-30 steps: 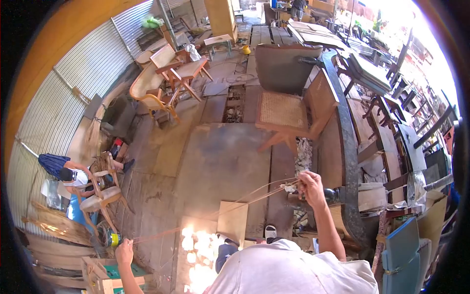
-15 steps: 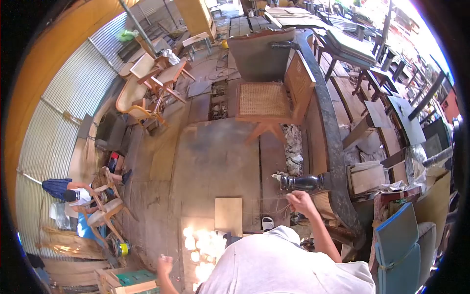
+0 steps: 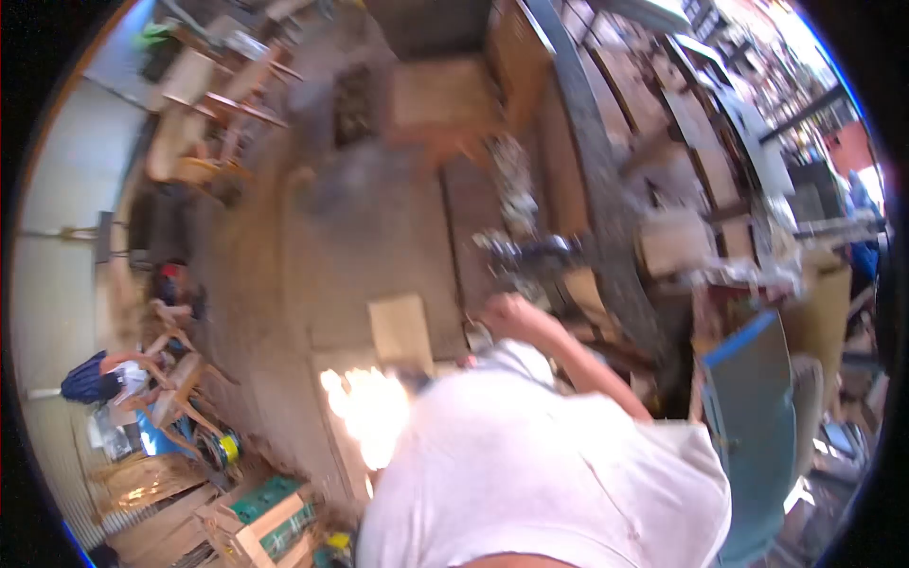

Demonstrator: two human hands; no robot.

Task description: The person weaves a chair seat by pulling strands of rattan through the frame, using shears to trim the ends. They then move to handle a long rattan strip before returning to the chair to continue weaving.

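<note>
My right hand (image 3: 508,312) is closed, its fingers drawn together, in front of my white shirt (image 3: 530,454). A thin pale strand seems to loop out beside it, though motion smears it. Just beyond the hand lies a shiny dark turned leg (image 3: 544,248), apart from it. It belongs to a large piece with a long dark mottled edge (image 3: 601,170). A chair with a woven cane seat (image 3: 440,95) stands farther off. My left hand is out of view. A light square board (image 3: 401,328) lies on the floor to the left of my right hand.
Wooden chairs (image 3: 204,114) cluster at the upper left. Another person (image 3: 109,374) sits at the far left by a wooden chair (image 3: 180,388). A green-topped wooden crate (image 3: 270,516) stands at the lower left. Grey-blue padded panels (image 3: 753,435) lean at the right.
My view has tilted down and swung, blurring the scene; surroundings shift up and left. My left hand has gone out of view. My right hand stays closed, now nearer my body.
</note>
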